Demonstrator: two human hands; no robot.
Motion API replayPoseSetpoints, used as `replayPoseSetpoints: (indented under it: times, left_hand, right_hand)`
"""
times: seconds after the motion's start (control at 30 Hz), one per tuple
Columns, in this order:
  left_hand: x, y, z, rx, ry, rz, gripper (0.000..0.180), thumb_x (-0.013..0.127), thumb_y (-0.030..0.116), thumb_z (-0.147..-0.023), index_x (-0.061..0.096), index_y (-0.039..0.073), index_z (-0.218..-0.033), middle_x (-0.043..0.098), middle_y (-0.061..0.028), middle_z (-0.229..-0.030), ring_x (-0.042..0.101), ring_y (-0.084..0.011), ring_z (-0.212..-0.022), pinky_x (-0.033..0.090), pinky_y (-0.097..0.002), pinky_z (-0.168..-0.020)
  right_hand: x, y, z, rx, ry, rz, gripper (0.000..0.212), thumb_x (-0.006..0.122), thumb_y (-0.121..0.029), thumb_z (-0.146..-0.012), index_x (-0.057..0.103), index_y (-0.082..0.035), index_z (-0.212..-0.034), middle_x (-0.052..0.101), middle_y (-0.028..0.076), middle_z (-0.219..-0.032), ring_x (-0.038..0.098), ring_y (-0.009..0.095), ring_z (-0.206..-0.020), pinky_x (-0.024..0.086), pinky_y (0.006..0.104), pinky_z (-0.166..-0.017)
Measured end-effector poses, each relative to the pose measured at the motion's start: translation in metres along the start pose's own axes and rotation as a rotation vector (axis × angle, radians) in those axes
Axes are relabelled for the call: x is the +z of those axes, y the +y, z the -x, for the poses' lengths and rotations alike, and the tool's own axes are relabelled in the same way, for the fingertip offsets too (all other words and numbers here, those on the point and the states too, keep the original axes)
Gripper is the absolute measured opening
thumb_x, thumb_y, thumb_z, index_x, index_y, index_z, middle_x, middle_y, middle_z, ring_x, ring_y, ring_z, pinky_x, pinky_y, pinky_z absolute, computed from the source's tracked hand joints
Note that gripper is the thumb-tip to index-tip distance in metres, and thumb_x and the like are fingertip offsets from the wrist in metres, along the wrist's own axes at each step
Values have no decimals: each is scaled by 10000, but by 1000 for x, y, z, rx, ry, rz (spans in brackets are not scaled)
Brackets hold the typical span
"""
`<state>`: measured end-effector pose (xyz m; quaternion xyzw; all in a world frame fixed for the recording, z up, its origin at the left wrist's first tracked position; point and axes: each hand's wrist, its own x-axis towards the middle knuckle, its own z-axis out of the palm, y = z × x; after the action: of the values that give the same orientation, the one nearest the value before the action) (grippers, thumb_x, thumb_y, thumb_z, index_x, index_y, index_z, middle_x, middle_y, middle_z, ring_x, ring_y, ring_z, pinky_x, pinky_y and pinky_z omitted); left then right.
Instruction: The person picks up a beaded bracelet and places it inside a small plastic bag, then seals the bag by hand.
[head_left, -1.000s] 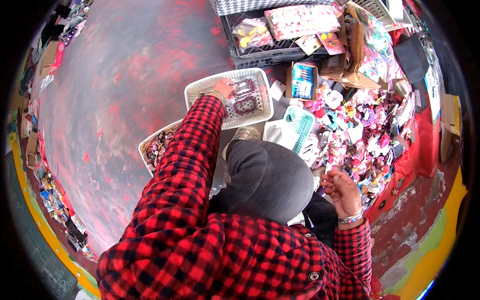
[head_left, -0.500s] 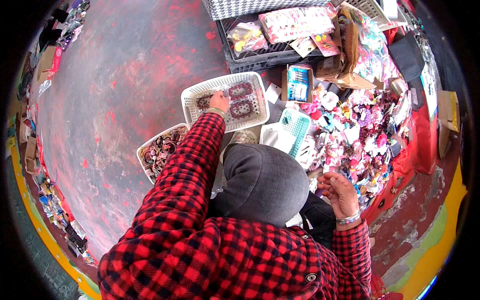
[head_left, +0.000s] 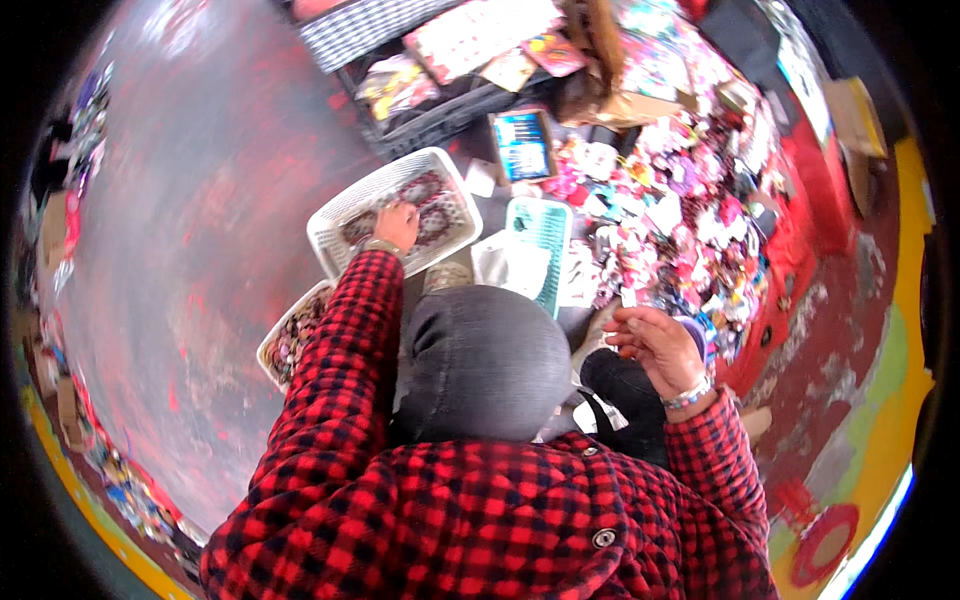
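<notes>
My left hand point(head_left: 397, 226) reaches into a white plastic basket point(head_left: 462, 226); its fingers are curled at the dark red patterned pieces point(head_left: 428, 190) lying there, and what they grip is hidden. Those pieces look like beaded loops in clear wrapping. Above the heap on the right, my right hand point(head_left: 655, 345) pinches a small white piece point(head_left: 628, 298), too small to name, between thumb and fingers. Beside my left forearm stands a second white basket point(head_left: 268, 352) full of small multicoloured hair ties point(head_left: 300, 335).
A mint green basket point(head_left: 556, 225) with white sheets stands before my knee. On the right spreads a heap of hair accessories point(head_left: 690, 200). A small box with blue contents point(head_left: 523, 145) and a black crate point(head_left: 425, 125) with packets sit beyond.
The view has turned, so baskets and crate appear shifted left. My left hand stays in the white basket, its fingers more curled. My right hand still pinches the small white piece.
</notes>
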<state>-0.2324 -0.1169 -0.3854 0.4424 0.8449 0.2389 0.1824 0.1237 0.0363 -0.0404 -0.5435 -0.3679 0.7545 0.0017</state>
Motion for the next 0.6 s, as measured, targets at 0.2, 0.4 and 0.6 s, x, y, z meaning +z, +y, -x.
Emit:
replayPoseSetpoints:
  times: [0.2, 0.4, 0.6]
  left_hand:
    - [-10, 17, -2, 44, -141, -152, 274, 566, 220, -774, 592, 41, -980, 565, -168, -1049, 490, -320, -1041, 356, -424, -922]
    - [-32, 25, 22, 22, -113, -53, 261, 537, 267, -798, 628, 24, -831, 613, -169, -861, 561, -332, -861, 429, -420, -766]
    - [-126, 103, 14, -159, -76, 72, 350, 493, 308, -847, 606, -6, -745, 594, -157, -648, 539, -266, -571, 422, -382, -592]
  right_hand:
    - [-11, 9, 9, -25, -30, -4, 224, 474, -116, -884, 543, 6, -1059, 621, 91, -975, 601, 135, -838, 453, 220, -692]
    - [-2, 3, 33, -68, -279, 244, 152, 574, -136, -835, 615, 4, -880, 628, 49, -755, 591, 96, -697, 447, 200, -623]
    - [8, -3, 75, -95, -439, 494, 317, 611, -284, -828, 580, -40, -628, 513, -8, -522, 419, 62, -426, 329, 233, -405]
